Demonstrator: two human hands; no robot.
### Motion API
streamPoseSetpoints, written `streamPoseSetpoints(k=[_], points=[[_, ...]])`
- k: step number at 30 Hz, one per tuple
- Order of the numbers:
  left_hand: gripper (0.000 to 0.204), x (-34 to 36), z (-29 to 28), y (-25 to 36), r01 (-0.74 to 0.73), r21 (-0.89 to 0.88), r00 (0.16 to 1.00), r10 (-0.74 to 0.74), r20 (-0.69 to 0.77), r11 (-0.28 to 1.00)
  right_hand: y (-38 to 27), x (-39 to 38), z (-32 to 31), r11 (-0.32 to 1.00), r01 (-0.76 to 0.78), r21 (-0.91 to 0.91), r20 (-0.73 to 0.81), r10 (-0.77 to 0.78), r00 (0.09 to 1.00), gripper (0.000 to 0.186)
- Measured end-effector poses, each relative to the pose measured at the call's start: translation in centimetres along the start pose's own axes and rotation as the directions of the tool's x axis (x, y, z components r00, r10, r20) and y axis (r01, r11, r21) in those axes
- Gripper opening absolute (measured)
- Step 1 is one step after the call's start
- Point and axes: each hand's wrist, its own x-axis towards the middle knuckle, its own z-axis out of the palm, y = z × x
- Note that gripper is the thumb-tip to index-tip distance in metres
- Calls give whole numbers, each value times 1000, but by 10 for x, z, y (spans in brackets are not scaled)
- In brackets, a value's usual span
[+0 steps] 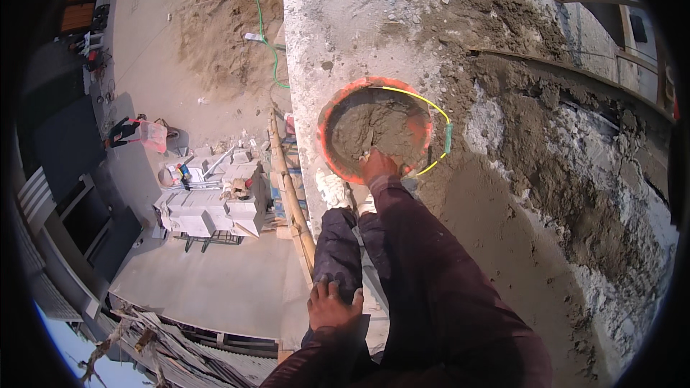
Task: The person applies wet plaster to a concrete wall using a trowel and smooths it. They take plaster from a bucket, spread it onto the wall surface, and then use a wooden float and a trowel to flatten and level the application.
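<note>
An orange bucket [322,138] of wet mortar [357,126] stands on a concrete slab [338,36], just off the frame's centre toward 1 o'clock. From the bucket, its yellow handle [433,105] bows out at 3 o'clock. The right hand [379,166] reaches in at 6, fingers curled; I cannot tell what they grasp. Toward 7, the left hand [334,307] rests on the leg, fingers loosely spread. White blocks [198,215] are stacked at 8, a sand heap [215,43] at 10.
</note>
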Motion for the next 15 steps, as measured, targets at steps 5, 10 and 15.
streamPoseSetpoints(k=[5, 10, 15], points=[[59, -6, -6, 5, 9, 27, 1000, -9, 7, 1000, 40, -67, 20, 971, 55, 233, -69, -40, 997, 49], [59, -5, -5, 6, -17, 45, 1000, 16, 19, 999, 50, -108, -38, 958, 105, 268, -50, -95, 994, 52], [54, -3, -16, 16, -56, 137, 998, 58, -6, 989, 63, -117, -125, 729, 485, 483, -232, -428, 874, 60]])
